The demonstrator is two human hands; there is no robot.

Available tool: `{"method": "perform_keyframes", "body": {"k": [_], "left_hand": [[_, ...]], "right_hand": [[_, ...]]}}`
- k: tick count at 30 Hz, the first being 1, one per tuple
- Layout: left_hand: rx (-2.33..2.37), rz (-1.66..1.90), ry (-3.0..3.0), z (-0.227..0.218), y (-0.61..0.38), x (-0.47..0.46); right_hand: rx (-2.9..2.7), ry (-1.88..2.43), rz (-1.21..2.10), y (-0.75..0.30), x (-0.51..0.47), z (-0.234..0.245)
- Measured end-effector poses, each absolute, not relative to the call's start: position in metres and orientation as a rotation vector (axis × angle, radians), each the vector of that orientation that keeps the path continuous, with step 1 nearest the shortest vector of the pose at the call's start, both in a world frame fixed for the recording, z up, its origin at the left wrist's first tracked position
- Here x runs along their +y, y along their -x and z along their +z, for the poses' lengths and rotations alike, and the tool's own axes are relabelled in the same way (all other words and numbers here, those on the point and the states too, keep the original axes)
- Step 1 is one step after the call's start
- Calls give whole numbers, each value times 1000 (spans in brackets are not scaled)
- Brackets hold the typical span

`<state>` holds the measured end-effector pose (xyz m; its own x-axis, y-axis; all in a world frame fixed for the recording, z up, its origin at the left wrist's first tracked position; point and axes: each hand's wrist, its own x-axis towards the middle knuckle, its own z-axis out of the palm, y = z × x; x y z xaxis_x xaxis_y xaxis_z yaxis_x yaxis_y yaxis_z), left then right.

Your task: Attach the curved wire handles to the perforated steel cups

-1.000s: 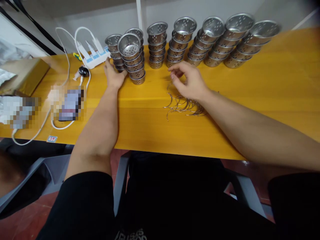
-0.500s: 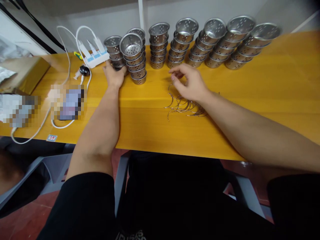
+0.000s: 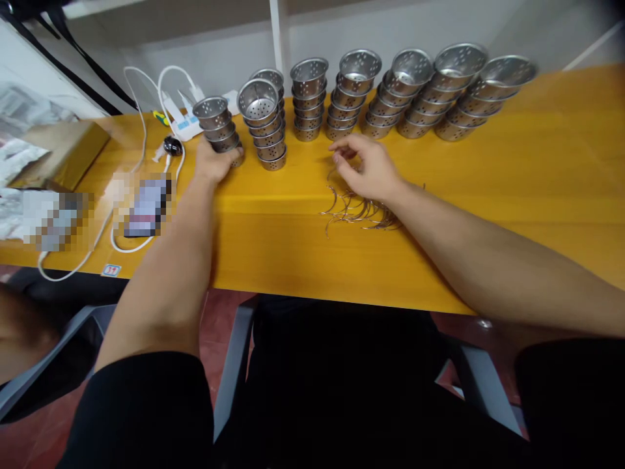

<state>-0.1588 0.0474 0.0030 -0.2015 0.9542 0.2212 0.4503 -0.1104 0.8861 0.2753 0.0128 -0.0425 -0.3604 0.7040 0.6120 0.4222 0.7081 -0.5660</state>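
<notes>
My left hand point(image 3: 215, 163) is wrapped round the lower part of a stack of perforated metal cups point(image 3: 215, 120) at the left end of a row. Right beside it stands a taller stack of the same cups point(image 3: 266, 124), with another stack partly hidden behind. My right hand point(image 3: 366, 163) hovers with bent fingers, the thumb apart from the forefinger and nothing visible between them. Below it lies a loose heap of thin curved wires point(image 3: 359, 212), partly covered by the hand and forearm.
Several more cup stacks point(image 3: 407, 88) run along the back of the table point(image 3: 293, 254). At the left are a white power strip point(image 3: 188, 127) with cables, a phone point(image 3: 146, 208), a cardboard box point(image 3: 73, 153) and plastic bags. A person's limb point(image 3: 24, 332) shows at the lower left.
My left hand has drawn its stack of cups forward, away from the power strip and toward the table's front. My right hand has stayed almost in place above the wires.
</notes>
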Motion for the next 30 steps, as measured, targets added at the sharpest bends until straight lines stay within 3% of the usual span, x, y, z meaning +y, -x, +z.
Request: {"method": "perform_keyframes", "body": {"k": [11, 22, 27, 30], "left_hand": [[1438, 1034, -1594, 20, 161, -79], [966, 883, -1692, 2, 55, -66], [1406, 680, -1712, 31, 94, -41], [1710, 1039, -1545, 40, 114, -18]], "right_hand": [[-1979, 800, 383, -266, 20, -47], [-2092, 683, 662, -260, 0, -30], [-2054, 664, 745, -250, 3, -31], [-2047, 652, 781, -245, 4, -32]]}}
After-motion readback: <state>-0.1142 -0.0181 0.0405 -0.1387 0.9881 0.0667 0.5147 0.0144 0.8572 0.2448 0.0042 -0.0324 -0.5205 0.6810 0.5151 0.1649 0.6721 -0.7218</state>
